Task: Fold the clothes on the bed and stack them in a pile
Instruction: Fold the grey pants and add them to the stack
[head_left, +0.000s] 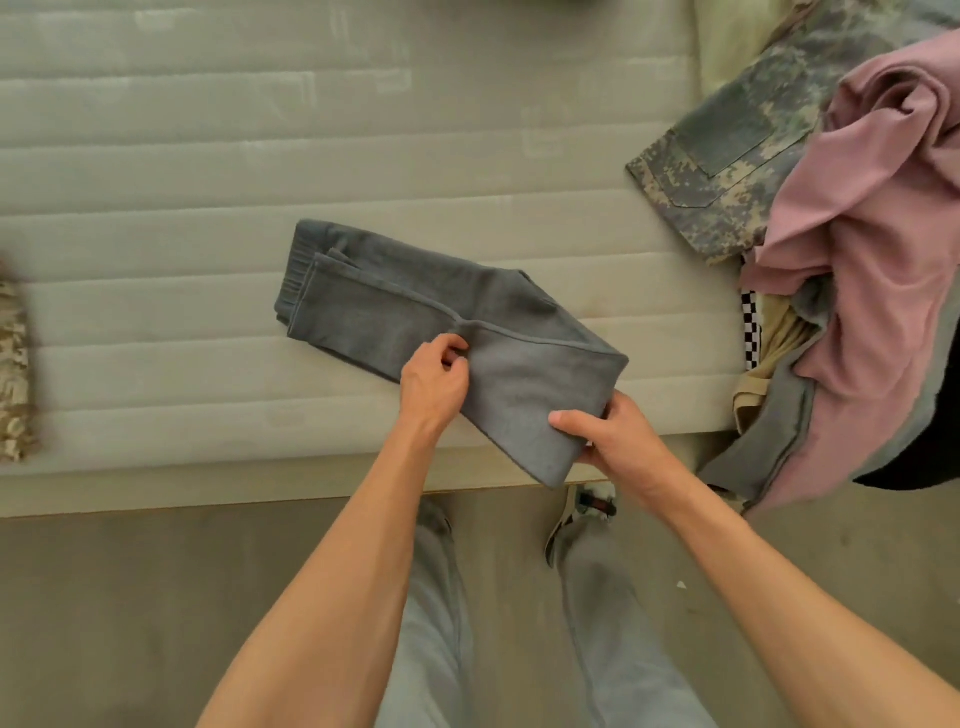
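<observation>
Midway through folding, grey sweatpants (415, 306) lie at the mattress (208, 156) edge — left hand (434, 382) pinches the seam, right hand (618, 441) grips the folded end; probably another fold next, then stacking.

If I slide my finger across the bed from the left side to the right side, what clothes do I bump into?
Tan camouflage piece at the left edge → grey sweatpants held by both hands → green camouflage garment → pink garment on the unfolded heap.
</observation>
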